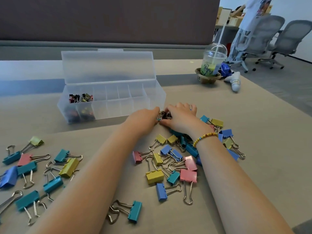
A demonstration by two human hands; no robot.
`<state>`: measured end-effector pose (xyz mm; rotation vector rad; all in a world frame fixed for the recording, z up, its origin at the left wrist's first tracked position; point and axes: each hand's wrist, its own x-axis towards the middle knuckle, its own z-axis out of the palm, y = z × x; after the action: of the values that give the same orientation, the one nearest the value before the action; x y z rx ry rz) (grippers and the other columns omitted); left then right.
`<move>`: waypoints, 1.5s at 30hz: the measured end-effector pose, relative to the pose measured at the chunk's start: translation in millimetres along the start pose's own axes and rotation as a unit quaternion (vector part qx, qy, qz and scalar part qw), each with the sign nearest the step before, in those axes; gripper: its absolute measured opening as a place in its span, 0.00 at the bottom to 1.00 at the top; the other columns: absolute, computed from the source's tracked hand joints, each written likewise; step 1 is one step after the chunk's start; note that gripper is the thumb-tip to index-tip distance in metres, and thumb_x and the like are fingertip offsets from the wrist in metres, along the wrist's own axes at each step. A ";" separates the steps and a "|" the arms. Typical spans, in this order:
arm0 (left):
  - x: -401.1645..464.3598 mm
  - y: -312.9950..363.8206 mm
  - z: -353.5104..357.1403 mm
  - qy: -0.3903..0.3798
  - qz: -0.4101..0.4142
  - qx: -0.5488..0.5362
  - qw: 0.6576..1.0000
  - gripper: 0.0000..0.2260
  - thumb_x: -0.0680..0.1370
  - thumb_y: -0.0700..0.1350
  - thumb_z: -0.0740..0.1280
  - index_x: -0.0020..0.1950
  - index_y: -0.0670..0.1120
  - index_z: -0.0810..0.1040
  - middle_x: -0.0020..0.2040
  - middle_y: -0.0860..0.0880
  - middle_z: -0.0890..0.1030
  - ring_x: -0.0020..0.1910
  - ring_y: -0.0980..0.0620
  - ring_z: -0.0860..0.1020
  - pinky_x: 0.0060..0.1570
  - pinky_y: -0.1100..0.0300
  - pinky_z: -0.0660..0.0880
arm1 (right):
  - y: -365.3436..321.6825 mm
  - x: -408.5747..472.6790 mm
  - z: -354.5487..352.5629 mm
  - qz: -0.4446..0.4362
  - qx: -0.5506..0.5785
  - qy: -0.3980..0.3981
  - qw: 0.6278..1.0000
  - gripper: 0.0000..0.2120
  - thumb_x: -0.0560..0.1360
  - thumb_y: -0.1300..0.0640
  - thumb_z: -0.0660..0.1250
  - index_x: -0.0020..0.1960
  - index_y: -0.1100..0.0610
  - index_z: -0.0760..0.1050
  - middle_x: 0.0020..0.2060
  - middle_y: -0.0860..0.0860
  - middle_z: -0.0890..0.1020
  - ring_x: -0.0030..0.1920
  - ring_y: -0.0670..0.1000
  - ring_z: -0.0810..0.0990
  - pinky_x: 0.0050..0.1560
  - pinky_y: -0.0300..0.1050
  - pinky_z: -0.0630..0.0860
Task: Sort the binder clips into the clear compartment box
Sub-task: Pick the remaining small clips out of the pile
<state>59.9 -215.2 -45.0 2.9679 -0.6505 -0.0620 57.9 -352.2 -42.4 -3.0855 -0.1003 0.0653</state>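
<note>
Small clips [165,115], a dark cluster at frame centre, gathered between both hands just in front of the box [128,105]. Left hand [143,119] curled against the cluster's left side, right hand [179,116] cupped over its right; actual hold hidden. Gathering step, by the look. Next: lift and drop into a compartment beside the two filled at upper left. Large clips [170,164] strewn below.

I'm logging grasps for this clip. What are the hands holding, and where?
Both hands, left and right, close around a cluster of small dark clips from either side. Which part the fingers touch cannot be told.
</note>
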 end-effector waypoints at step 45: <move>-7.1 -22.1 -40.9 -0.009 -0.148 -0.827 0.543 0.11 0.76 0.42 0.49 0.36 0.45 0.67 0.29 0.50 0.67 0.17 0.59 0.59 0.13 0.72 0.51 | 22.1 -10.3 -23.3 0.059 0.076 -0.053 0.994 0.18 0.79 0.53 0.53 0.46 0.56 0.81 0.47 0.54 0.81 0.48 0.54 0.74 0.52 0.49 0.61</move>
<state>65.1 -188.5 -6.6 1.1005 0.0945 -0.4338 50.0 -376.1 -20.0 -2.9328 0.0794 0.2293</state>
